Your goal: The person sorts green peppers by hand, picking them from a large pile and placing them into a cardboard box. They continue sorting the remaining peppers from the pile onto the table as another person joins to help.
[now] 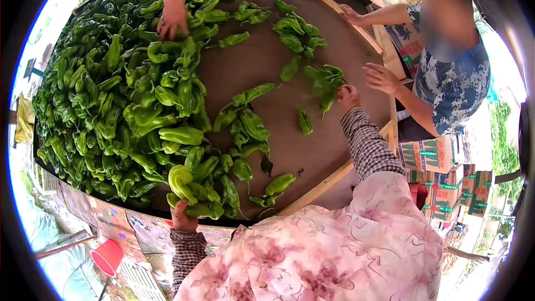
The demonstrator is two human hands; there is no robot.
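Observation:
At the near edge of the table, my left hand is closed against a green pepper, its fingers partly hidden. A pale, curled green pepper lies just above that hand. Over the right part of the tabletop, my right hand pinches a few green peppers, which are smeared by motion. One single pepper rests on the board below them. Between my hands, loose peppers lie in a scattered row.
A large heap of green peppers covers the left of the brown table. Another person's hand reaches into it. A co-worker's hand hovers near mine. Wooden strips edge the right side; cartons and a red bucket stand beyond.

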